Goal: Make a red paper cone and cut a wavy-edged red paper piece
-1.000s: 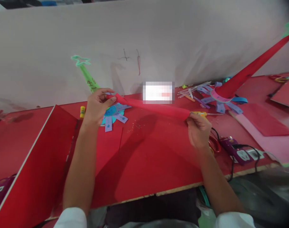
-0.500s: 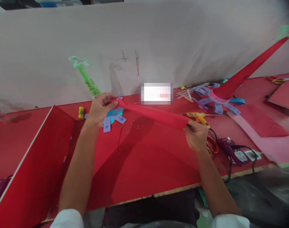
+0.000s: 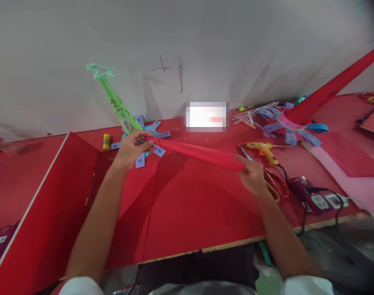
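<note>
Rolled red paper cone (image 3: 196,152), tapered, seam not clearly visible: held above the middle of the red bench (image 3: 202,217), narrow end left, wide end right and slightly nearer. Left hand (image 3: 132,148): thumb and fingers pinching the narrow end. Right hand (image 3: 252,176): fingers gathered and gripping the wide end, tips partly hidden. Handling note: a light, even pinch at both ends seems best, as the paper looks thin and would likely crease or flatten under a hard squeeze; turning both hands together should hold the taper true, whereas a slack grip at the wide end could let the roll spring open. Narrow end best held clear of the lavender strips (image 3: 140,160) around the foot of the green paper cone (image 3: 117,104), tilted, far left, just beyond the left hand. Adjoining pieces: yellow glue stick (image 3: 106,142), left of the strips; yellow glue gun (image 3: 262,148), beyond the right hand; scissors (image 3: 273,186), red and yellow handles, partly behind that hand; purple extension socket (image 3: 309,196), near right; second red cone (image 3: 337,90), tilted, far right. Sideways sweeps toward scissors or glue gun are judged worth avoiding.
</note>
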A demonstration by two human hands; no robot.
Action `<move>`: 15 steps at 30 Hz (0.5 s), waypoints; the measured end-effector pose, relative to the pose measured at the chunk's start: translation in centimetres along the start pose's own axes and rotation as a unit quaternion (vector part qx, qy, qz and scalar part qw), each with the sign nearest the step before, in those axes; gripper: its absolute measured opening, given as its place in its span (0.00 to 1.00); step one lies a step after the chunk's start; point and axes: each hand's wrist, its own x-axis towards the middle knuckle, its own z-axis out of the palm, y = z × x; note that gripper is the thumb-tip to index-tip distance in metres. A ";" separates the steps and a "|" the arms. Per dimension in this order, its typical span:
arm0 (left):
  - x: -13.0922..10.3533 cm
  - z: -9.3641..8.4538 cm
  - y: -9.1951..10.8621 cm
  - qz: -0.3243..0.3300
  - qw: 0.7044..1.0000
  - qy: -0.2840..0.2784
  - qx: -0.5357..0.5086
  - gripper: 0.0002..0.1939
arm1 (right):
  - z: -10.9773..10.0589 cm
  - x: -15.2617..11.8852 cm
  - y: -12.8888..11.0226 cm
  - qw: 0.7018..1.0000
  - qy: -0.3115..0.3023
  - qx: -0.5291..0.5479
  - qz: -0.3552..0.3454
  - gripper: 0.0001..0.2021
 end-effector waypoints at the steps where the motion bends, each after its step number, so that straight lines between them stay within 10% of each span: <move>1: 0.0 0.0 0.0 0.003 1.000 0.001 -0.002 0.28 | -0.1 0.1 -0.1 0.999 -0.034 0.012 0.013 0.06; 15: -0.7 1.8 0.1 0.021 0.997 -0.072 0.004 0.23 | 0.5 -1.7 1.4 0.975 -0.164 0.079 0.125 0.24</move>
